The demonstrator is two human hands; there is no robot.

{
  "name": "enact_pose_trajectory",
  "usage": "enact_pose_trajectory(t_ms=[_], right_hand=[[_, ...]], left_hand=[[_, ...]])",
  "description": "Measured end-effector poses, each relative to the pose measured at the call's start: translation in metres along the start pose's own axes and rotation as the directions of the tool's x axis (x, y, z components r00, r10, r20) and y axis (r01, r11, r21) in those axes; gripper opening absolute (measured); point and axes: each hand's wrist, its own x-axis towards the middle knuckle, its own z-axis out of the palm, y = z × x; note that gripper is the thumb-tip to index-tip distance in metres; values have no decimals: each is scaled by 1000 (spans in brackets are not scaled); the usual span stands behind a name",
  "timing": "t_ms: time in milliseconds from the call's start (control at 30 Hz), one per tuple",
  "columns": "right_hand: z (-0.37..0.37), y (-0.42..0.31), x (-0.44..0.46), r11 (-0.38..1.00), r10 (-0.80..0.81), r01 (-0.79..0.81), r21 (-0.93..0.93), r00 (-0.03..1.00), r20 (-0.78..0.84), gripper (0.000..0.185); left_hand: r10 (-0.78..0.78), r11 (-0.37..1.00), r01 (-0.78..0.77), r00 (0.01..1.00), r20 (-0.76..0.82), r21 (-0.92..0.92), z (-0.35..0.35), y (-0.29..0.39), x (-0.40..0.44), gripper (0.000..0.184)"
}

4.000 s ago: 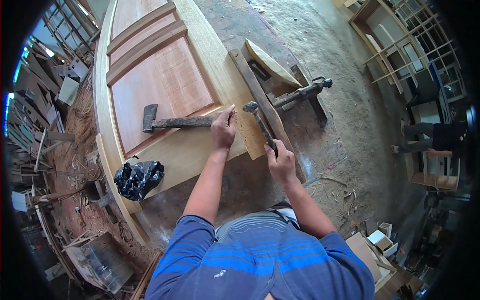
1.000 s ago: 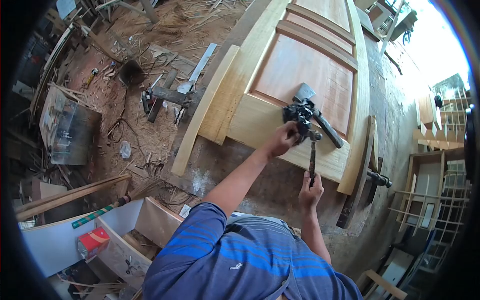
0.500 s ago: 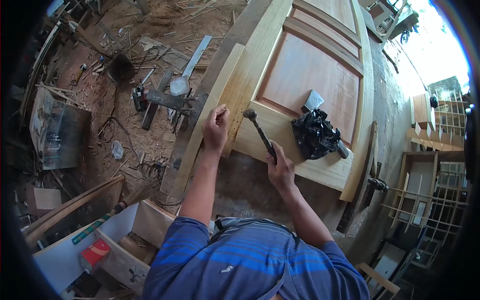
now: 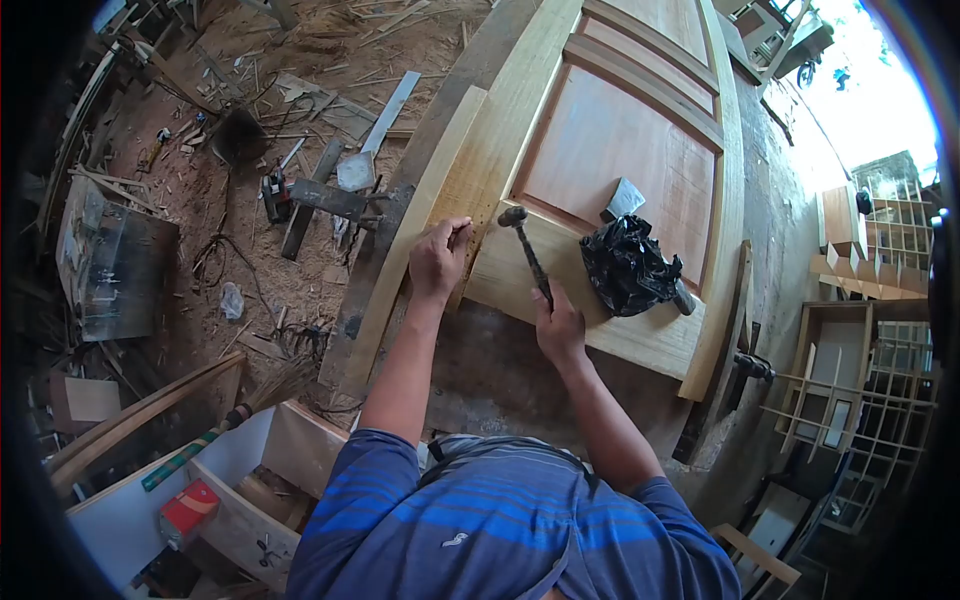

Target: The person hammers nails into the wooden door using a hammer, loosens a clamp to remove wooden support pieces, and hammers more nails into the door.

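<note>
My right hand is wrapped round the handle of a hammer, whose head is raised over the corner of a panelled wooden door. Just left of the hammer head, my left hand is closed in a pinch above the door's edge strip. What its fingertips hold is too small to make out. Small dark marks dot the wood beside those fingers. A crumpled black plastic bag rests on the door to the right of the hammer, with a grey block just behind it.
The door lies on a workbench. A clamp juts from the bench's left side. Wood scraps and sawdust cover the floor. At lower left, a wooden box holds a red carton. Lattice frames stand at right.
My left hand has turned and shifted slightly right, with its fingertips closer to the door's edge strip. The hammer head has moved a little right and up, still in my right hand.
</note>
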Motion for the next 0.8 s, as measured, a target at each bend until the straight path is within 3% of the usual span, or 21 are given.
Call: enact_pose_trajectory(t_ms=[67, 300, 500, 600, 767, 800], right_hand=[[-4, -7, 3, 997, 51, -51, 49, 999, -6, 48], [5, 8, 1, 998, -39, 41, 42, 998, -54, 53], [-1, -5, 0, 992, -31, 34, 124, 999, -32, 49], [-23, -32, 4, 974, -115, 120, 191, 993, -38, 45], [-29, -49, 5, 920, -326, 349, 178, 934, -147, 44], [-26, -44, 5, 953, -276, 281, 114, 959, -56, 44]], left_hand=[[-12, 1000, 12, 1000, 5, -16, 0, 1, 0, 18], [10, 1000, -10, 1000, 18, -4, 2, 0, 0, 16], [142, 988, -142, 990, 4, 58, 4, 0, 3, 14], [197, 975, -196, 980, -6, 106, 3, 4, 4, 22], [102, 985, -108, 994, 47, 135, 4, 7, 1, 47], [84, 984, -92, 995, 56, 151, 4, 7, 0, 52]])
